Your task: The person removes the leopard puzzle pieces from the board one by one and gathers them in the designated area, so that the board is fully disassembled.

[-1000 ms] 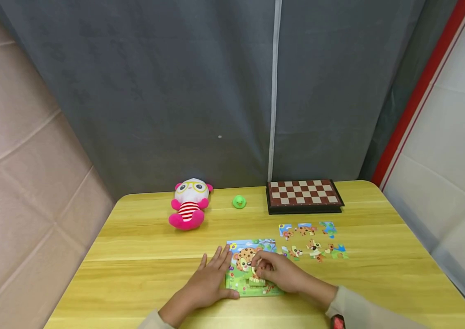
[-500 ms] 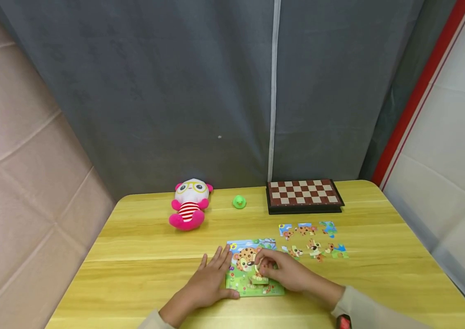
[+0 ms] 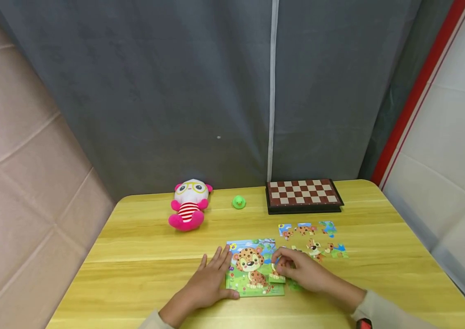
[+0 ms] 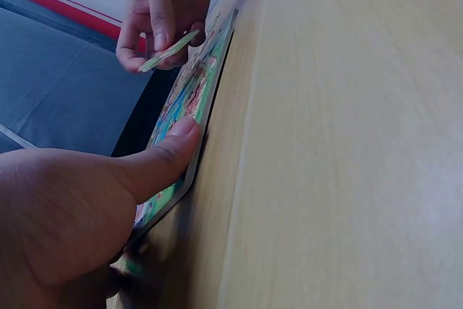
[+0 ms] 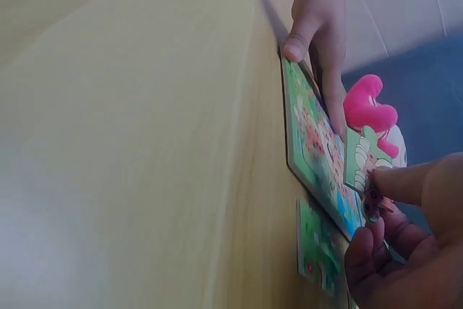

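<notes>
A flat square puzzle board (image 3: 240, 287) with a cartoon leopard picture lies on the table. My left hand (image 3: 208, 282) rests along its left side with fingers straight, the thumb touching the lower edge, as the left wrist view also shows. Over the board's right edge, my right hand (image 3: 304, 273) pinches a puzzle piece (image 3: 277, 278) between thumb and fingers. That piece (image 5: 358, 161), green with pale paws, is held above the board in the right wrist view. A loose green puzzle piece (image 5: 316, 244) lies on the table beside the board, mostly hidden by my right hand in the head view.
Several loose puzzle pieces (image 3: 314, 247) lie in two rows right of the board. Behind them is a folded chessboard (image 3: 304, 194). A small green duck toy (image 3: 239, 202) and a pink panda plush (image 3: 189, 208) sit towards the back. A grey curtain (image 3: 154, 100) hangs behind the table.
My right hand has moved right with the puzzle piece, from over the middle of the board to its right edge, uncovering the leopard's body. My left hand has stayed in place.
</notes>
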Available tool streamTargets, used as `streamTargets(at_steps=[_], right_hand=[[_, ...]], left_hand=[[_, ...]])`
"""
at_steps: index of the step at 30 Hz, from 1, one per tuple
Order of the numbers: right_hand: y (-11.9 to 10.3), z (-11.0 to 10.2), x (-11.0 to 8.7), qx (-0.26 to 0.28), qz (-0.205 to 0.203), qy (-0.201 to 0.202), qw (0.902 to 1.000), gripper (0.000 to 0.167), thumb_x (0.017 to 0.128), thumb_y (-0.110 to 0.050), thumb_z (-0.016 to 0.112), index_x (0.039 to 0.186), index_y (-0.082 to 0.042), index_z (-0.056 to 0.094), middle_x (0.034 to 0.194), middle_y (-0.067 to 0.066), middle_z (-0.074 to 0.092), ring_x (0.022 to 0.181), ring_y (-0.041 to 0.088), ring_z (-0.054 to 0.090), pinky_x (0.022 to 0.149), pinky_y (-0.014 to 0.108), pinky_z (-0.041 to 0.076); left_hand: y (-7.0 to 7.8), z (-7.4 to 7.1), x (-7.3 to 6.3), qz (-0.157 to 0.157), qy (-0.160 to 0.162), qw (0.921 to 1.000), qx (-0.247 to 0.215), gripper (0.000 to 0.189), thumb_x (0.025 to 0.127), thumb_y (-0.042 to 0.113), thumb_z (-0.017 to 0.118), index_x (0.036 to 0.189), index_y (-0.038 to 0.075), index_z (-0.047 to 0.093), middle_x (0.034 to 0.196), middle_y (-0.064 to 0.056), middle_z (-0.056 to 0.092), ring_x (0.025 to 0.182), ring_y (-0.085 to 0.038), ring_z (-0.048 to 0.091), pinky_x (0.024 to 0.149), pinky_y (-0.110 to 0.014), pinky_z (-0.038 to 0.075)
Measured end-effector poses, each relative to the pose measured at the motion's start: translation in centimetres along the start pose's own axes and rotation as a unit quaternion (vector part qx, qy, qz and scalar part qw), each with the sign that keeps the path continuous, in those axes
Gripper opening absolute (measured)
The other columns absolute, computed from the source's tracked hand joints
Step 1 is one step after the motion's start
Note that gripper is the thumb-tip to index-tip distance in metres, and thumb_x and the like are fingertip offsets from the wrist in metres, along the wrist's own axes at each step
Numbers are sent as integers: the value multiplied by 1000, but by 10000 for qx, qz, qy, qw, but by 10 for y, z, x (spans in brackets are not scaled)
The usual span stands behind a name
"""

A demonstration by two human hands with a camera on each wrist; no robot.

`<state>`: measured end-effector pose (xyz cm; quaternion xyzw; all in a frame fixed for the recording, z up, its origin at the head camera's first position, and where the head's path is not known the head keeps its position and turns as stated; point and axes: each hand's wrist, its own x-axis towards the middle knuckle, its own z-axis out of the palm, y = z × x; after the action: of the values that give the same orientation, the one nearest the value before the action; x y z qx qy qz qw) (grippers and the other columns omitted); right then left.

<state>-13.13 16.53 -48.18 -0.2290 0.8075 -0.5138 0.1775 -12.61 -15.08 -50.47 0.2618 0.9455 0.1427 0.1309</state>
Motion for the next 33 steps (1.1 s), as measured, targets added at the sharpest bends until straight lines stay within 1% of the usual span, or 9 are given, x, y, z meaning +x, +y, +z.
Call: streamTargets(at_steps=[5,8,13,21,27,30,33], right_hand=[[6,-9,-13,-29,76,49,10000,20,104,-19,62,119,-5,64,93,4,64,79,10,57,68,24,50],[9,-16,-21,-26,55,75,10000,22,104,-19,62,120,-4,64,93,6,65,79,11,58,69,25,51],[16,-29,-32,-102,84,133,9998,21,104,-19,61,120,-6,64,93,5,63,80,11,57,69,25,49],[27,-44,-49,-275,-44,201,9994,18,104,-19,61,118,-7,63,89,2,60,75,9,53,64,28,46],[31,-52,-58,-347,52,269,9990,17,104,-18,61,116,-7,64,88,1,58,74,9,51,62,29,44],[34,-55,-61,-473,104,325,9983,15,104,-17,61,115,-8,64,88,0,59,73,7,50,61,28,44],[38,-56,-63,-535,262,330,9977,14,103,-16,62,114,-9,64,89,0,60,74,6,50,61,27,44]], left_hand=[[0,1,0,-2,-8,10000,-34,113,85,72,63,165,7,19,174,-9,4,159,-34,8,123,-66,12],[0,1,0,12,-10,10000,-33,113,85,72,63,165,6,19,174,-9,4,159,-34,8,123,-66,13],[-1,2,1,17,12,10000,0,113,85,73,63,165,7,18,174,-9,4,159,-34,9,123,-66,13],[-1,1,0,7,-21,10000,-56,113,85,72,63,165,7,18,174,-8,4,159,-33,8,123,-67,13],[-1,1,0,4,-28,10000,-72,112,85,73,62,165,7,18,174,-8,4,159,-33,8,123,-67,13],[0,1,0,-10,-27,10000,-67,113,85,73,62,165,7,18,174,-8,4,159,-33,8,123,-66,13],[0,1,0,-17,-23,10000,-60,112,85,73,62,165,8,18,174,-8,4,159,-33,8,123,-66,13]])
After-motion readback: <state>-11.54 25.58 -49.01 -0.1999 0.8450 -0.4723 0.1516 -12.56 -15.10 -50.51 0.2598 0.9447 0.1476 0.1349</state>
